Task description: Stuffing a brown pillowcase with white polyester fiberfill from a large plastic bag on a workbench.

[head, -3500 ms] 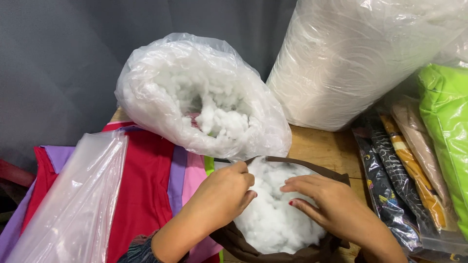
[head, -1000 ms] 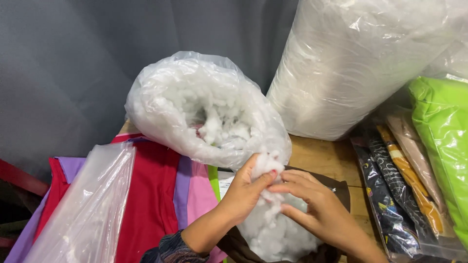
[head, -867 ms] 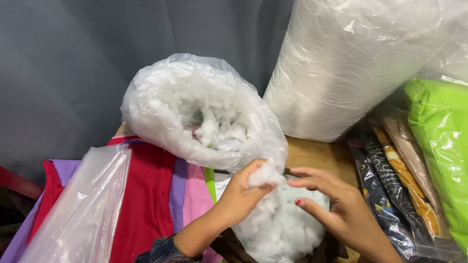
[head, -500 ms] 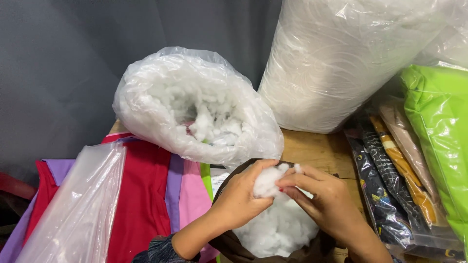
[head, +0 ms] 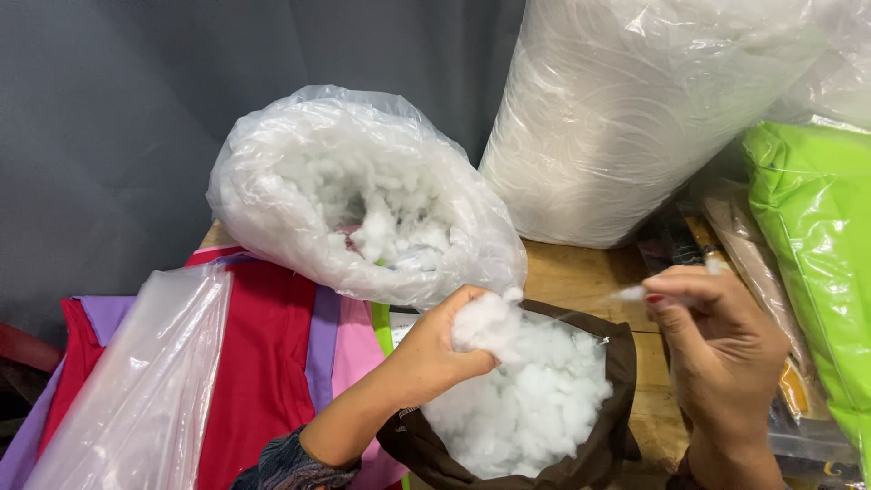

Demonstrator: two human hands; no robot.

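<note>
At the lower centre of the frame, the left hand [head: 445, 349] is clenched around a clump of white fibre stuffing [head: 485, 322], holding it just above the filling heaped in the brown fabric cover [head: 617, 381]. Half a second ago both hands met on that clump over the cover's mouth; now the right hand [head: 726, 349] has drawn away to the lower right, pinching a small wisp of stuffing [head: 632, 293] between thumb and fingertips. The clump appears to have been teased apart, with the larger part staying over the cover and a thin thread of fibre stretched across the gap between the hands.

There are two hands, one brown cover, one open clear plastic bag of loose stuffing [head: 363, 195] at centre left, and one tall wrapped roll of white wadding [head: 653, 109] at upper right. One empty-looking clear plastic bag [head: 136, 390] lies at lower left over a layered stack of red, purple and pink fabric [head: 272, 363]. One bright green packed cushion [head: 817, 245] stands at the right edge, beside several packeted fabrics too overlapped to count, on the wooden table [head: 581, 272].
</note>
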